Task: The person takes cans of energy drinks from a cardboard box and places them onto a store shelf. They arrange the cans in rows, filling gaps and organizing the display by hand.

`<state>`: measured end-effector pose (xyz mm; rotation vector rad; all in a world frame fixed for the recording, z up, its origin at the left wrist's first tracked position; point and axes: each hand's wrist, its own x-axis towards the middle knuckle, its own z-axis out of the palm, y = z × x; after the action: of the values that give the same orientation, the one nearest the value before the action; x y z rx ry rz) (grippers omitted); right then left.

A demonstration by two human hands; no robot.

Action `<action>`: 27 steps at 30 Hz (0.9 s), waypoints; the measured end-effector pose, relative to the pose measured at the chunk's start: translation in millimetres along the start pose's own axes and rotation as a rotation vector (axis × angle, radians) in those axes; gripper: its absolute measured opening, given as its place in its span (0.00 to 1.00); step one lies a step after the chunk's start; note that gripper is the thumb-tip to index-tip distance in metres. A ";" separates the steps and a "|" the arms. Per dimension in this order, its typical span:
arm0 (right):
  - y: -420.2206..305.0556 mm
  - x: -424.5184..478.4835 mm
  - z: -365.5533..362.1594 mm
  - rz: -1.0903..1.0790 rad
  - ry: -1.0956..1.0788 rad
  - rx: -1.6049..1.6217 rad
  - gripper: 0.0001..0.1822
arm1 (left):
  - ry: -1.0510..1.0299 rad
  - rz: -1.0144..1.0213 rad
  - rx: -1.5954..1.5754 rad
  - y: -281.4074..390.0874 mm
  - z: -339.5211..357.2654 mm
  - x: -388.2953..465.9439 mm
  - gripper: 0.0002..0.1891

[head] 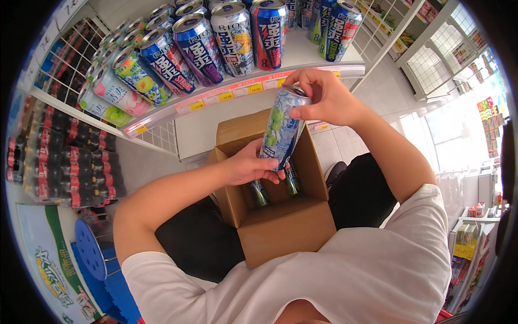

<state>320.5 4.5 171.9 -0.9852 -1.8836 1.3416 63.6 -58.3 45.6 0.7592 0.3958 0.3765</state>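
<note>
Both hands hold one tall RIO drink can point(282, 125), pale blue with green fruit pictures, tilted above an open cardboard box point(283, 231). My left hand point(253, 164) supports its lower end. Around the top rim curl the fingers of my right hand point(323, 97). Inside the box, two green and dark cans, one on the left point(259, 193) and another on the right point(291, 180), are partly covered by my left hand and the held can. The box stands between my knees with its flaps folded out.
Ahead is a white shelf point(307, 50) with rows of RIO cans point(198, 48) and price tags along its front edge. Shrink-wrapped packs of dark bottles point(77, 170) are stacked at left, near a blue round stool point(90, 249). Wire mesh side panels point(158, 139) flank the shelf.
</note>
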 end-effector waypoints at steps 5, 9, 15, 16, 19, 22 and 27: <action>21.2 -1.7 5.0 -0.004 0.026 0.139 0.24 | 0.066 -0.015 0.014 -4.3 8.5 2.6 0.37; 24.7 -3.3 6.3 0.158 0.082 0.365 0.23 | 0.090 -0.027 0.059 -5.6 7.4 1.3 0.37; 22.5 -5.3 14.1 0.227 0.121 0.452 0.30 | 0.188 0.036 0.148 -8.4 10.5 3.6 0.33; 23.0 -6.1 16.4 0.241 0.122 0.337 0.30 | 0.221 0.066 0.184 -10.2 11.9 4.7 0.33; 25.4 -8.2 27.9 0.234 0.146 0.061 0.32 | 0.307 0.056 0.078 -14.9 20.1 6.3 0.31; 39.3 -5.4 36.0 0.191 0.186 -0.027 0.35 | 0.372 0.065 0.146 -18.7 22.4 10.7 0.29; 34.8 -8.0 47.0 -0.020 0.270 -0.018 0.41 | 0.481 0.139 0.147 -16.2 20.5 12.9 0.29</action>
<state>293.9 -18.2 124.5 -1.0943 -1.6987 1.1195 87.3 -75.0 44.8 0.8401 0.8312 0.6702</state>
